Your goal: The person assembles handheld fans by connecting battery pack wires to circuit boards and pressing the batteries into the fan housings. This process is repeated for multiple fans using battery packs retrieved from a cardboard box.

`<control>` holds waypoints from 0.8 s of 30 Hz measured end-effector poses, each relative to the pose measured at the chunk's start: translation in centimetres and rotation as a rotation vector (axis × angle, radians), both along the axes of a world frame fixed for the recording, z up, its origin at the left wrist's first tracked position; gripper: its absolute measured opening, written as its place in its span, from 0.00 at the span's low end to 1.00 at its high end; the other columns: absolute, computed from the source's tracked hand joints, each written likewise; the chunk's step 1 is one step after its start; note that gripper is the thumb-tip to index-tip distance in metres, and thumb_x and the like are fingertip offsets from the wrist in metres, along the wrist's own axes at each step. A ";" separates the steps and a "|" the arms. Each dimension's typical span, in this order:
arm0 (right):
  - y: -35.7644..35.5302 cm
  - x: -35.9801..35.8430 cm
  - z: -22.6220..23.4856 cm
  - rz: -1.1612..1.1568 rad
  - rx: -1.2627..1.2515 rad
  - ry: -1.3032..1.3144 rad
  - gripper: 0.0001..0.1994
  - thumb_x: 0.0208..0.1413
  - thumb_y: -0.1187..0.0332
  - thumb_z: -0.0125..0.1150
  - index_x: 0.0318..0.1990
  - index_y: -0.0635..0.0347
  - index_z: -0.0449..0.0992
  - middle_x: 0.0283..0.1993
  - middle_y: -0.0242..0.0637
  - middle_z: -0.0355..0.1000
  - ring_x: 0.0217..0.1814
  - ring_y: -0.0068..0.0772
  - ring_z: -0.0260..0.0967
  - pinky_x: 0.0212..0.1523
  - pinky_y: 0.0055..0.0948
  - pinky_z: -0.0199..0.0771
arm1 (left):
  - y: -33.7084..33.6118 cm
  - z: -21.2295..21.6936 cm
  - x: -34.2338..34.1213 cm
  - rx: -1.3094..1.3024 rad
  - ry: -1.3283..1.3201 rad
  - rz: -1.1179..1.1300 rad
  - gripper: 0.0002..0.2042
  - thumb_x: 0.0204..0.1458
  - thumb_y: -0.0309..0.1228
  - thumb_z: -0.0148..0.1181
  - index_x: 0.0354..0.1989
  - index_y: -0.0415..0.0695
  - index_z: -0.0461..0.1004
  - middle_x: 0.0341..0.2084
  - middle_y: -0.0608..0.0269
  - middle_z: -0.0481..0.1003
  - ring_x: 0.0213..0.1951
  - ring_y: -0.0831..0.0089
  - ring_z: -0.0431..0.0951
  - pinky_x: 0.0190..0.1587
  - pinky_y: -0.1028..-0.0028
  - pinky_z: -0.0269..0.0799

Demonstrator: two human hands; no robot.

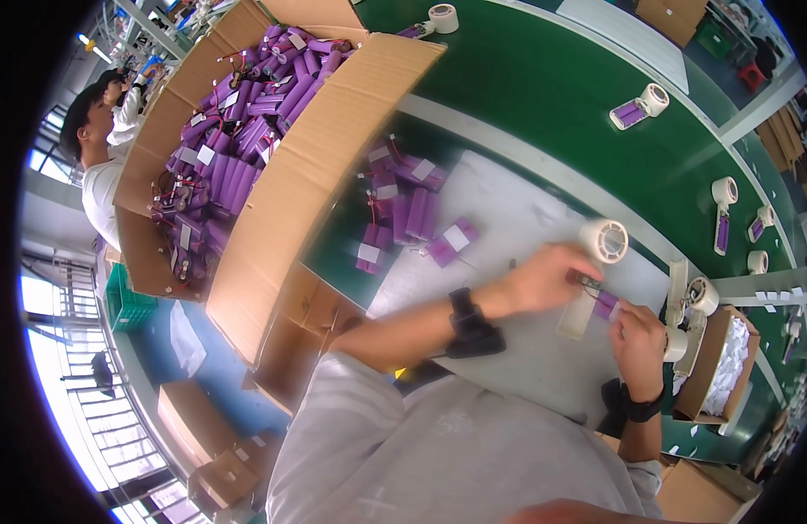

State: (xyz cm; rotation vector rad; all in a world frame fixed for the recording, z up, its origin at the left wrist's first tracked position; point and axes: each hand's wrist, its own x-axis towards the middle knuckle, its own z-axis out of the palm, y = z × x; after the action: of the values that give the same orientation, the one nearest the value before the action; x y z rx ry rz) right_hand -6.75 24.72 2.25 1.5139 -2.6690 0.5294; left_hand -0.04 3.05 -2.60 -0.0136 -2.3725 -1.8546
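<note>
My left hand [547, 278] is closed, its fingertips pinching a small dark circuit board [587, 280] at the end of a purple battery pack [606, 305]. Around the pack's other end, the fingers of my right hand [639, 339] are closed. Just beneath them is a cream plastic housing [576, 318], with a long open handle and a round spoked head [607, 241]. Part of the housing is hidden by my hands. Left of my hands, several purple battery packs [414, 212] with white labels and wires lie on the grey-white work mat [499, 196] and beside it.
A big cardboard box [325, 166] full of purple packs stands at the left. At the right are more cream housings [703, 297] and a small carton [742, 367] of white pieces. Assembled units [639, 106] lie on the green belt [543, 79] beyond. Another person [98, 166] is at far left.
</note>
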 end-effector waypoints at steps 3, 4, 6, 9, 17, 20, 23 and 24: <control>0.1 -0.4 0.3 0.003 -0.040 -0.074 0.06 0.45 0.79 0.65 0.33 0.69 0.79 0.41 0.48 0.78 0.38 0.50 0.75 0.42 0.38 0.76 | 0.1 -0.1 -0.1 0.008 -0.003 0.008 0.17 0.42 0.16 0.58 0.41 0.44 0.81 0.38 0.59 0.76 0.32 0.69 0.77 0.37 0.73 0.75; 0.2 -0.6 0.2 0.003 -0.049 -0.077 0.06 0.45 0.78 0.66 0.33 0.69 0.79 0.41 0.48 0.78 0.38 0.50 0.75 0.42 0.38 0.76 | 0.2 -0.1 -0.2 0.010 0.001 0.010 0.17 0.42 0.16 0.58 0.41 0.44 0.81 0.38 0.59 0.76 0.32 0.69 0.77 0.37 0.73 0.75; 0.4 -0.7 0.2 -0.004 -0.064 -0.085 0.06 0.45 0.78 0.66 0.33 0.69 0.79 0.40 0.48 0.78 0.37 0.49 0.76 0.41 0.37 0.76 | 0.2 -0.2 -0.2 0.014 0.005 0.010 0.17 0.42 0.16 0.58 0.41 0.44 0.81 0.38 0.59 0.76 0.32 0.69 0.77 0.37 0.73 0.75; 0.3 -0.5 0.3 -0.001 -0.060 -0.065 0.05 0.45 0.78 0.66 0.32 0.69 0.79 0.40 0.48 0.79 0.37 0.49 0.76 0.41 0.37 0.76 | 0.3 -0.3 -0.2 0.008 0.034 0.010 0.17 0.42 0.17 0.59 0.41 0.44 0.81 0.39 0.59 0.76 0.32 0.69 0.77 0.38 0.72 0.75; 0.3 0.1 0.0 0.035 -0.020 0.070 0.05 0.47 0.78 0.65 0.32 0.69 0.76 0.42 0.47 0.77 0.38 0.48 0.74 0.39 0.39 0.76 | 0.3 -0.3 -0.4 -0.018 0.033 0.006 0.17 0.41 0.17 0.59 0.41 0.44 0.82 0.39 0.58 0.76 0.33 0.68 0.78 0.38 0.72 0.75; -0.4 0.6 0.2 0.034 0.007 0.126 0.06 0.47 0.78 0.64 0.33 0.69 0.73 0.41 0.46 0.75 0.37 0.48 0.73 0.38 0.40 0.75 | 0.0 -0.1 -0.3 -0.020 0.025 0.001 0.17 0.41 0.17 0.59 0.41 0.43 0.82 0.39 0.58 0.77 0.33 0.68 0.78 0.38 0.72 0.76; -0.9 0.6 0.6 0.019 0.041 0.140 0.08 0.46 0.79 0.63 0.33 0.69 0.71 0.39 0.45 0.72 0.36 0.48 0.72 0.38 0.42 0.74 | -0.1 -0.1 -0.3 -0.025 0.016 -0.002 0.17 0.40 0.17 0.59 0.40 0.43 0.82 0.38 0.57 0.77 0.33 0.68 0.78 0.38 0.72 0.76; -0.9 0.4 0.7 0.036 0.041 0.100 0.08 0.46 0.79 0.63 0.33 0.69 0.70 0.38 0.44 0.71 0.36 0.48 0.71 0.38 0.41 0.74 | -0.2 -0.1 -0.3 -0.030 0.009 0.000 0.17 0.40 0.17 0.59 0.40 0.43 0.82 0.38 0.57 0.77 0.33 0.68 0.78 0.38 0.72 0.76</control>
State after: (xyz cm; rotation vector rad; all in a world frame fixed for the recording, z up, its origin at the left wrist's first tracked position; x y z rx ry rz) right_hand -6.40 23.77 2.95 1.5573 -2.5981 0.3919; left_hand -0.33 2.90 -2.72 -0.0249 -2.3943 -1.8154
